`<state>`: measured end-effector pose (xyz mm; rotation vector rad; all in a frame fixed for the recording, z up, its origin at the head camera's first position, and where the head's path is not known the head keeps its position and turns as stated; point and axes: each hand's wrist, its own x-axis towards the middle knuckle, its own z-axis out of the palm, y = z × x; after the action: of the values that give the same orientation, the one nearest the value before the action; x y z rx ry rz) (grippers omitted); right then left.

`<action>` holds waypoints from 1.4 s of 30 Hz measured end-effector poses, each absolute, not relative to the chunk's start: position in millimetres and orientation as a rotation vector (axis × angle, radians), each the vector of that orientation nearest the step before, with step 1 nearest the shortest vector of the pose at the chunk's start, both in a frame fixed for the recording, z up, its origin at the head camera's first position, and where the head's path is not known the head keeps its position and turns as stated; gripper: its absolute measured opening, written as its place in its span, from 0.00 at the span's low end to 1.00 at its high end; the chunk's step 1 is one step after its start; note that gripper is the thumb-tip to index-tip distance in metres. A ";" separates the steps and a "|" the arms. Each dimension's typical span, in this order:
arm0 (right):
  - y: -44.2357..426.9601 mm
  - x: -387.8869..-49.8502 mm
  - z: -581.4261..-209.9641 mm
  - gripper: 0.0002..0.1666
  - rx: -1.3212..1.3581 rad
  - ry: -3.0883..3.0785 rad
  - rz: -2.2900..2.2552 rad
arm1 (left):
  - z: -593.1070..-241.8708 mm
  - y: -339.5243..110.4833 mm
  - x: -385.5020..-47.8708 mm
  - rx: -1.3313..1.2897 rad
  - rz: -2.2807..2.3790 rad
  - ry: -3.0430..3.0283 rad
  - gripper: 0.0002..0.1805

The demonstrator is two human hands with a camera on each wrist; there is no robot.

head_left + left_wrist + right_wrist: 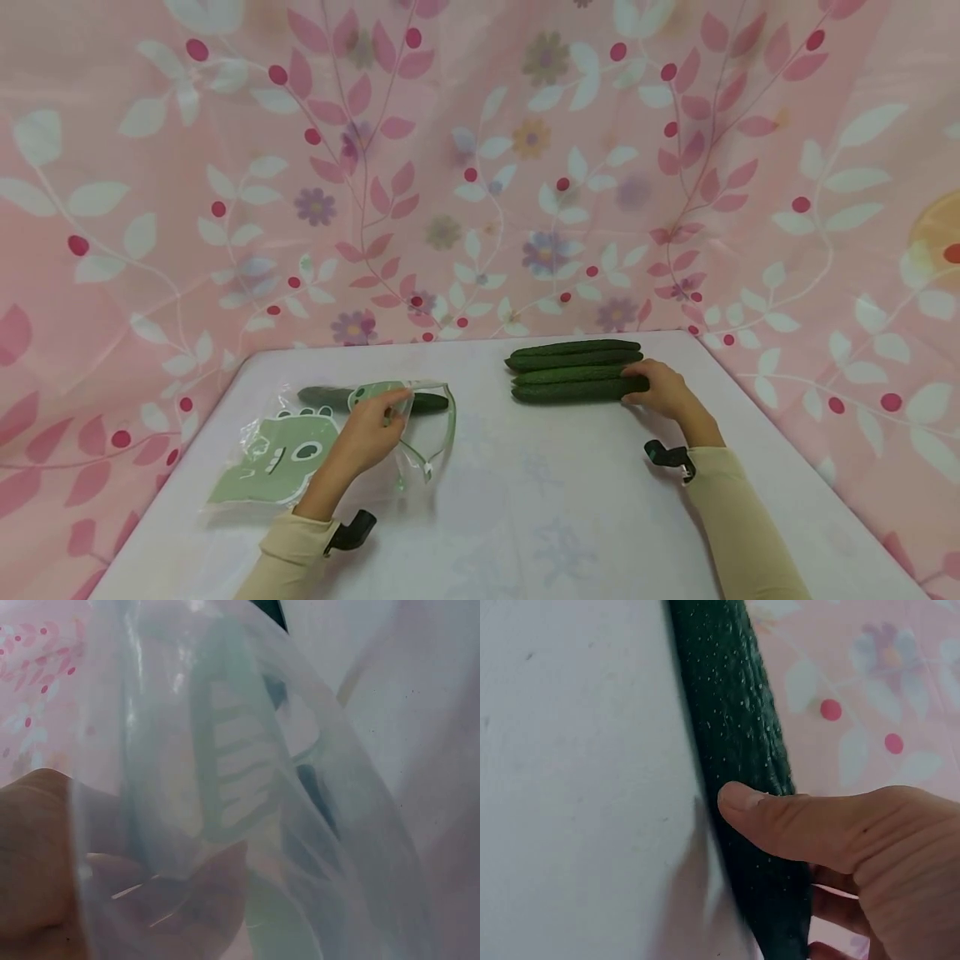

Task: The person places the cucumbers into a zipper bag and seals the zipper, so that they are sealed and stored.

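Observation:
On the left of the table in the head view lies a clear plastic bag [262, 458] with a green cartoon monster print. My left hand [371, 433] pinches the bag near its opening, which has a green-edged rim. One cucumber [431, 403] appears to lie inside it. In the left wrist view, the clear film [165, 787] covers part of the hand [37, 862]. Several cucumbers [573, 360] lie side by side at the back right. My right hand [663, 392] grips the right end of the nearest cucumber [731, 705], thumb on top; its other fingers are partly hidden.
A white cloth [525, 500] with faint prints covers the table. Behind and at both sides hangs a pink floral curtain [480, 208], close behind the cucumbers. Each wrist carries a small black camera.

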<state>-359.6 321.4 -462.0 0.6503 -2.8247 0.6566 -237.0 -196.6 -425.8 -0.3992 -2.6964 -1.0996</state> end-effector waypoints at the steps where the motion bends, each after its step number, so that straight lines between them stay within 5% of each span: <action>1: 322.2 -359.4 -463.2 0.25 0.648 -2.827 0.648 | -425.7 -196.2 -237.1 -0.401 -1.101 -2.696 0.25; 11: 325.9 -361.5 -476.1 0.25 0.789 -2.718 0.850 | -427.4 -195.5 -237.4 -0.432 -1.097 -2.680 0.25; 28: 266.8 -357.9 -469.9 0.24 0.994 -2.628 0.923 | -428.5 -197.0 -237.5 -0.433 -1.119 -2.679 0.26; 42: 222.1 -350.9 -469.9 0.25 0.931 -2.661 0.964 | -427.1 -193.8 -236.4 -0.491 -1.065 -2.685 0.25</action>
<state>-350.9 222.1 -469.9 0.9306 -2.6612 0.9641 -236.4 -193.8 -427.1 -0.4906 -2.6853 -1.0653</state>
